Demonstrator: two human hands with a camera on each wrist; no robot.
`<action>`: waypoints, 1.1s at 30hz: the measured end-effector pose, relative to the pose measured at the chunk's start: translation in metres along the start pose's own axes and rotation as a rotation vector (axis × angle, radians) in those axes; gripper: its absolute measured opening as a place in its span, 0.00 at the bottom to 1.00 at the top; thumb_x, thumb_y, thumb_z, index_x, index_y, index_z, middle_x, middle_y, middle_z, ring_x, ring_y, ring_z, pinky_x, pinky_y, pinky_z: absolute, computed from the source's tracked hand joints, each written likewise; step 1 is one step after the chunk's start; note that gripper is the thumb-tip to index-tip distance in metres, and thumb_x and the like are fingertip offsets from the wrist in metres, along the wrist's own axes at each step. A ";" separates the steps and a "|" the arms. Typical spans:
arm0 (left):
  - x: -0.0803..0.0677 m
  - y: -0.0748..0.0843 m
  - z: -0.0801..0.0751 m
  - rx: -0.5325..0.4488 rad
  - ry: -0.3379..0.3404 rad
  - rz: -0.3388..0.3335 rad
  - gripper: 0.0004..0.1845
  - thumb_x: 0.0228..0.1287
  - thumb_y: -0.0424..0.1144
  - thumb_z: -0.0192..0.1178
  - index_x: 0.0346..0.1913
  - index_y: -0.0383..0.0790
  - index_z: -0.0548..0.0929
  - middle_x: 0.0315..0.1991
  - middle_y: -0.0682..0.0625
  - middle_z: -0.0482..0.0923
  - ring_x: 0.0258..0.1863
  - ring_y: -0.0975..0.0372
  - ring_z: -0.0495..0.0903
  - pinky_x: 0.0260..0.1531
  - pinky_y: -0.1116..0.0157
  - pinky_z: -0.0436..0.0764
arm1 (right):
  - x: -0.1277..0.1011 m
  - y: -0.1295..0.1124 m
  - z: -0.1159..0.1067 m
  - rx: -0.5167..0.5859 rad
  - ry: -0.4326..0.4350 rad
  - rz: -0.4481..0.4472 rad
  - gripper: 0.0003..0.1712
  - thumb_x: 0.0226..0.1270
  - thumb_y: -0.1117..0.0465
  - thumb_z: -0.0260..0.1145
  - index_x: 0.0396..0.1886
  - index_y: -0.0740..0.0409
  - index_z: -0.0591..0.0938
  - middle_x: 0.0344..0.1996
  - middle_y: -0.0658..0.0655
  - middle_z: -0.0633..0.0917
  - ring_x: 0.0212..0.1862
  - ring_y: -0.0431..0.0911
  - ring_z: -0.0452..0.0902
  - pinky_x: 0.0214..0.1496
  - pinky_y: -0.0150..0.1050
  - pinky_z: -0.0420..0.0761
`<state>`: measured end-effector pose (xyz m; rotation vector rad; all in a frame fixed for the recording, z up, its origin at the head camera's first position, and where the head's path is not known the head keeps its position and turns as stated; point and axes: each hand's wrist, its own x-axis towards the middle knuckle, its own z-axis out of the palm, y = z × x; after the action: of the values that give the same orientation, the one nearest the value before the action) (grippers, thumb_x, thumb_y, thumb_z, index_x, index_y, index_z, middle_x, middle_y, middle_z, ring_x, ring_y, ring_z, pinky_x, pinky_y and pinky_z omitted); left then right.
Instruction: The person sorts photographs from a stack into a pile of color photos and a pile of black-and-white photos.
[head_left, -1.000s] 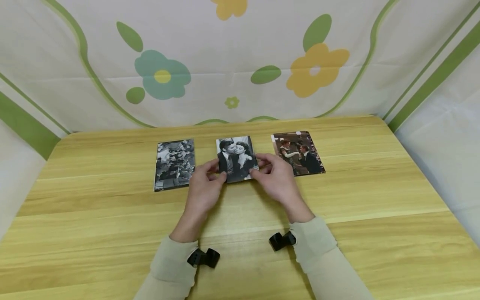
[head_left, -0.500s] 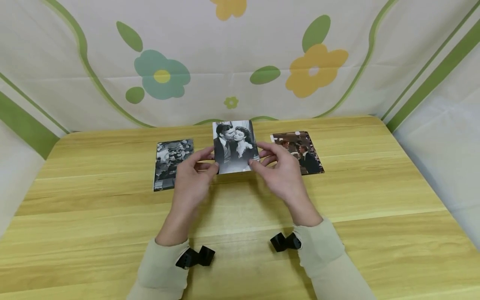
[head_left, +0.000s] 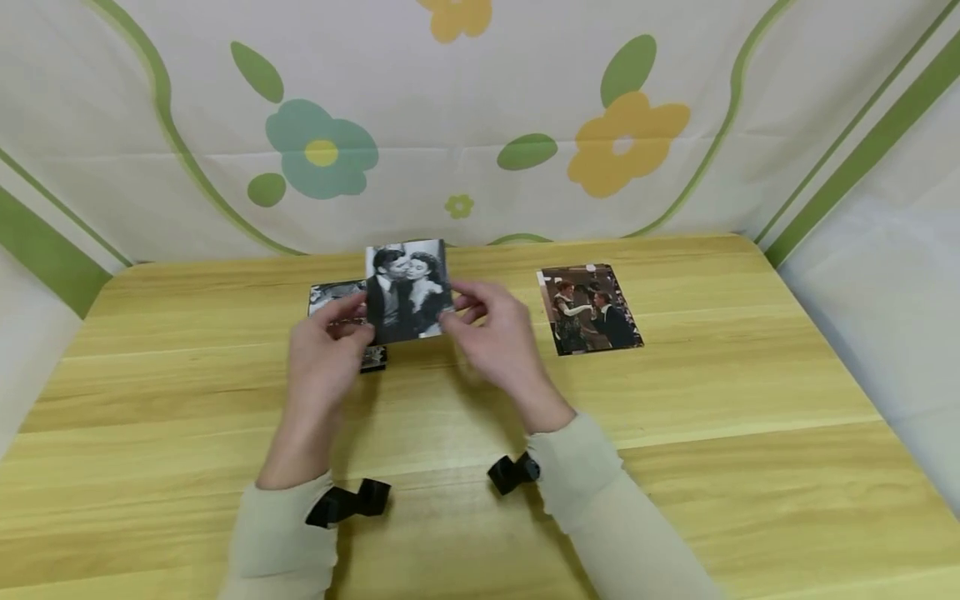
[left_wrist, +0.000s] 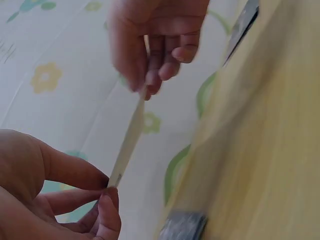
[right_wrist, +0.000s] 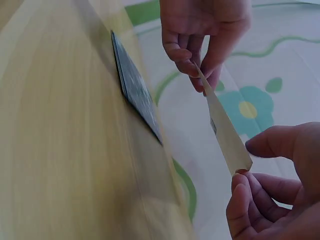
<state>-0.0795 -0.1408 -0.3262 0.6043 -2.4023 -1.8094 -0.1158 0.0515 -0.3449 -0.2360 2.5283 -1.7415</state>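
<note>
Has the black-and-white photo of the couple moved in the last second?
Yes. The couple photo, pinched by both hands, has gone up and left, away from the colour photo and over the left photo.

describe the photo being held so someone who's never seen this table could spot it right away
On the wooden table in front of the flowered cloth, three photos show. The held photo is raised above the table, pinched at its sides by the left hand and right hand. Unlike the flat colour photo, it is black-and-white, showing an embracing couple.

Black-and-white photo of a couple, held upright above the table, over the left lying photo.
</note>
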 end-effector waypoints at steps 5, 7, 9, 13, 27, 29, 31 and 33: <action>0.005 -0.001 -0.035 0.047 0.117 -0.072 0.28 0.74 0.27 0.60 0.74 0.47 0.81 0.58 0.54 0.80 0.46 0.71 0.78 0.37 0.75 0.78 | 0.003 -0.015 0.035 0.014 -0.074 -0.037 0.31 0.69 0.67 0.72 0.72 0.58 0.82 0.52 0.56 0.87 0.48 0.45 0.83 0.49 0.35 0.86; 0.007 -0.002 -0.044 0.046 0.157 -0.099 0.28 0.74 0.28 0.60 0.74 0.48 0.81 0.52 0.60 0.78 0.45 0.71 0.77 0.36 0.75 0.76 | 0.003 -0.019 0.045 0.020 -0.088 -0.051 0.31 0.69 0.67 0.71 0.72 0.58 0.82 0.51 0.56 0.87 0.47 0.44 0.83 0.47 0.33 0.84; 0.008 -0.003 -0.048 0.039 0.178 -0.114 0.28 0.74 0.28 0.61 0.74 0.47 0.81 0.48 0.64 0.76 0.45 0.71 0.76 0.34 0.74 0.74 | 0.003 -0.021 0.051 0.022 -0.091 -0.055 0.30 0.69 0.67 0.71 0.72 0.58 0.82 0.51 0.55 0.87 0.46 0.43 0.83 0.47 0.32 0.84; 0.009 -0.008 -0.048 0.034 0.165 -0.124 0.28 0.74 0.28 0.62 0.74 0.46 0.81 0.48 0.63 0.76 0.45 0.69 0.74 0.35 0.73 0.73 | 0.004 -0.019 0.058 0.013 -0.079 -0.024 0.29 0.69 0.67 0.71 0.71 0.58 0.82 0.50 0.55 0.86 0.45 0.42 0.81 0.47 0.33 0.82; 0.023 -0.041 -0.038 0.239 0.157 -0.113 0.27 0.70 0.27 0.59 0.72 0.38 0.82 0.64 0.40 0.81 0.53 0.58 0.76 0.37 0.75 0.75 | 0.006 0.010 0.083 -0.128 -0.088 0.053 0.28 0.70 0.64 0.73 0.69 0.58 0.84 0.46 0.53 0.85 0.40 0.39 0.80 0.46 0.32 0.81; 0.025 -0.044 -0.038 0.269 0.163 -0.102 0.26 0.70 0.28 0.59 0.71 0.37 0.82 0.64 0.39 0.82 0.55 0.55 0.77 0.41 0.71 0.75 | 0.007 0.010 0.084 -0.165 -0.089 0.050 0.28 0.70 0.63 0.74 0.69 0.57 0.84 0.45 0.51 0.85 0.40 0.39 0.79 0.45 0.31 0.81; 0.025 -0.047 -0.038 0.294 0.163 -0.091 0.25 0.70 0.28 0.59 0.70 0.34 0.82 0.64 0.37 0.82 0.57 0.51 0.77 0.48 0.65 0.76 | 0.007 0.010 0.084 -0.196 -0.093 0.050 0.28 0.69 0.62 0.74 0.69 0.56 0.84 0.44 0.50 0.84 0.40 0.38 0.79 0.44 0.30 0.79; 0.025 -0.050 -0.038 0.304 0.162 -0.078 0.25 0.70 0.29 0.59 0.69 0.32 0.82 0.65 0.35 0.81 0.59 0.48 0.77 0.54 0.59 0.75 | 0.007 0.011 0.084 -0.215 -0.100 0.050 0.28 0.70 0.61 0.75 0.69 0.55 0.84 0.44 0.49 0.84 0.39 0.37 0.78 0.43 0.30 0.78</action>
<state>-0.0780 -0.1954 -0.3664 0.8461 -2.5899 -1.3651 -0.1122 -0.0238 -0.3852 -0.2605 2.6225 -1.4039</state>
